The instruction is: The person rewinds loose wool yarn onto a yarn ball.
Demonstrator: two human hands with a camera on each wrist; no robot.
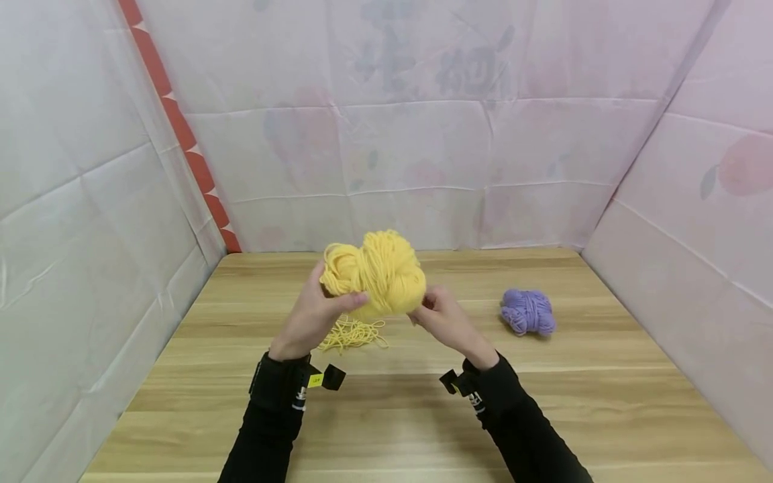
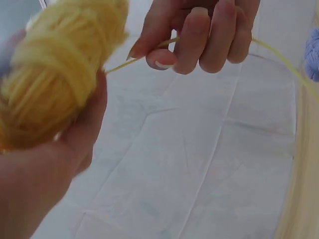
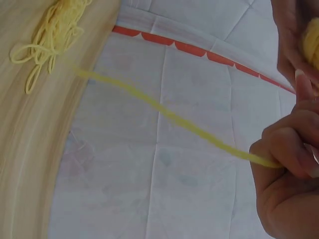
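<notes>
Yellow skein (image 1: pixel 389 272) partly behind left hand (image 1: pixel 313 312)

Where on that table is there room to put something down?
Bare wooden table shows left of the left sleeve, and right of the right sleeve and purple yarn skein. The middle is crowded: loose yellow yarn lies there, the left hand holds the yellow yarn skein, and the right hand grips a yellow strand.

We read place as makeshift booth: wood-grain tabletop (image 1: pixel 386 416) walled left, back and right by creased pale sheets (image 1: pixel 272 154) with faint print, red scalloped strip (image 1: pixel 179 124) near left corner. We see wrist cameras (image 1: pixel 333 377) worn. Room type beyond: we cannot tell.
</notes>
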